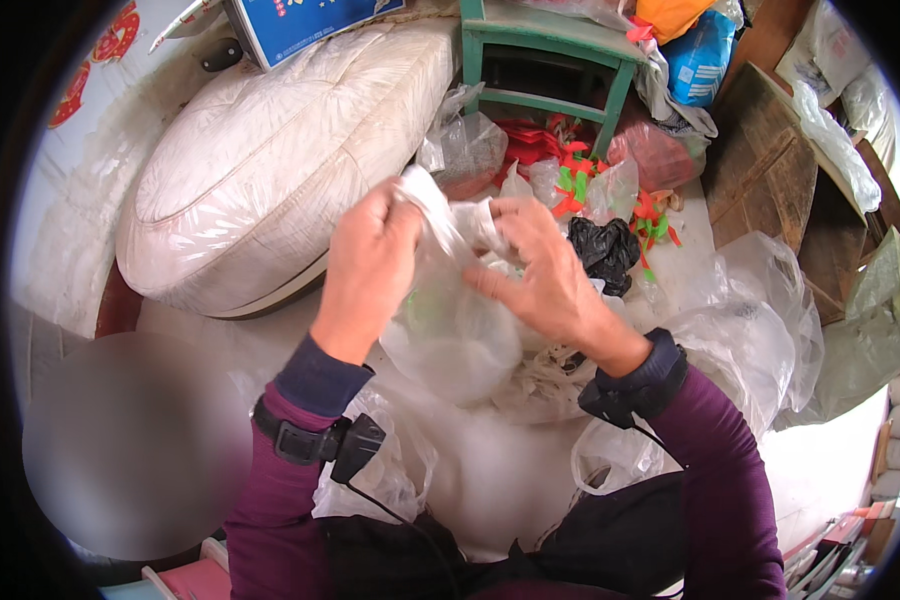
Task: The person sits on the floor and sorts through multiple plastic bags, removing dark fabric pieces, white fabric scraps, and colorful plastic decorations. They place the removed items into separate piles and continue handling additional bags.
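Observation:
In front of me hangs a translucent plastic bag (461, 345), with something pale green showing faintly through it. My left hand (371, 259) grips its gathered white top, the thumb pressed along the plastic. Opposite it, my right hand (547, 277) has its fingers curled around another white strip at the bag's top; the motion blurs its fingertips. A heap of pale plastic strips (547, 379) lies on the floor just beyond the bag. Behind my right hand is a crumpled black plastic bag (606, 251).
A plastic-wrapped padded cushion (285, 165) leans at the left. At the back stands a green wooden stool (555, 37) above red and green scraps (577, 176). Large clear bags (742, 345) and brown wooden boards (761, 157) are at the right. A round blur covers the lower left.

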`<state>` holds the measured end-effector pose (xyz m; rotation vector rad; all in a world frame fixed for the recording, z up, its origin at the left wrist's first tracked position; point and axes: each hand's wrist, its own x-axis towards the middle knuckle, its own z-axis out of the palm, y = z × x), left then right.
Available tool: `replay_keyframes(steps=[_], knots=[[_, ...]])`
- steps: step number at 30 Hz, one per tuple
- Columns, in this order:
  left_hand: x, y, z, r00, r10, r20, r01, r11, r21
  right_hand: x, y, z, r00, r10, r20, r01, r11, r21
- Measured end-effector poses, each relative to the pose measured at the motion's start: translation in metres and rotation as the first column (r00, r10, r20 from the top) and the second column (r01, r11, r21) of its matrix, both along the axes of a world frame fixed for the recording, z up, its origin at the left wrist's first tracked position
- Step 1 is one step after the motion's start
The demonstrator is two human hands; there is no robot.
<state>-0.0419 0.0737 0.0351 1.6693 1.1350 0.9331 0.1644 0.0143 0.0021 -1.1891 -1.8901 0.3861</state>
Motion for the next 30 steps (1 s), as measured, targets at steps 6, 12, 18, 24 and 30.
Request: replay_keyframes(steps=[6,12,18,24,30], knots=[[0.005,0.003,0.010,0.738,0.019,0.674,0.304,0.883,-0.358,-0.016,0.017,0.032,0.908,0.198,-0.368,-0.241,0.968,-0.074],[0.002,0.011,-0.023,0.753,0.163,0.638,0.076,0.941,-0.330,-0.026,0.046,0.031,0.975,0.223,-0.001,-0.218,0.955,0.203],[-0.033,0.024,-0.057,0.708,0.287,0.645,-0.002,0.915,-0.404,-0.074,0.004,-0.059,0.968,0.162,-0.192,-0.178,0.981,-0.072],[-0.084,0.036,-0.080,0.666,0.474,0.577,-0.127,0.833,-0.538,-0.099,-0.016,-0.113,0.762,0.033,-0.647,-0.288,0.912,-0.292],[-0.119,0.049,-0.076,0.499,0.661,0.561,-0.261,0.731,-0.630,-0.102,-0.004,-0.095,0.138,-0.261,-0.955,-0.575,0.765,-0.292]])
